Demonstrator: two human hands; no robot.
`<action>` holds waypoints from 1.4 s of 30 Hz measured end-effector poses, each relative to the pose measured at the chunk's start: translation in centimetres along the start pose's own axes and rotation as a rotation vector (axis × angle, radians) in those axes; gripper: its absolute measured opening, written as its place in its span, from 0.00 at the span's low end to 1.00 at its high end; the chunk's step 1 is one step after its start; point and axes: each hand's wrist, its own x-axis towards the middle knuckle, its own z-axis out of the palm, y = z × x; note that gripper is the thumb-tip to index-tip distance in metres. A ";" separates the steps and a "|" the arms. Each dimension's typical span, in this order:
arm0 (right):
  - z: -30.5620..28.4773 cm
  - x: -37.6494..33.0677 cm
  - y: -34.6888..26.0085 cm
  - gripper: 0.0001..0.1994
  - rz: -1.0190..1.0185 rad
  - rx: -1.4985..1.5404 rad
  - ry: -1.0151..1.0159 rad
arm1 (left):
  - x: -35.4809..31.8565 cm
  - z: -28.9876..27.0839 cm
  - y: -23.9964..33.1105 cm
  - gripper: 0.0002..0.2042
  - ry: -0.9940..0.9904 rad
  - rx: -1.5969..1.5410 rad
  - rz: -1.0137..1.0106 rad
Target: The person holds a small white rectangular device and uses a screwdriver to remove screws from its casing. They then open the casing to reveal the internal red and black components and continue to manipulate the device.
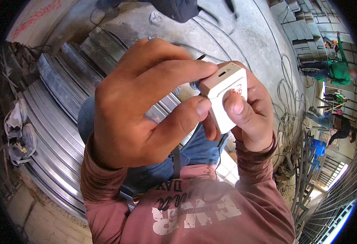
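One little white box [220, 117] just right of centre, right hand [253, 107] clamped round it, left hand [139, 107] pinching its edge.

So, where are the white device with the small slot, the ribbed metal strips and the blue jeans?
White device [219, 108]: head view, on its red-marked face.
Ribbed metal strips [56, 132]: head view, on their upper surface.
Blue jeans [200, 153]: head view, on one leg.
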 end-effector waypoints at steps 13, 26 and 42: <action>1.0 -0.3 0.2 0.28 -0.146 -0.120 0.128 | -0.5 0.3 0.7 0.12 0.140 -0.152 -0.183; 1.4 -0.3 0.9 0.27 -0.293 -0.308 0.306 | -1.0 2.0 2.0 0.12 0.181 -0.183 -0.353; 1.5 0.3 2.0 0.21 -0.360 -0.521 0.338 | -0.6 1.7 1.3 0.10 0.093 0.153 -0.116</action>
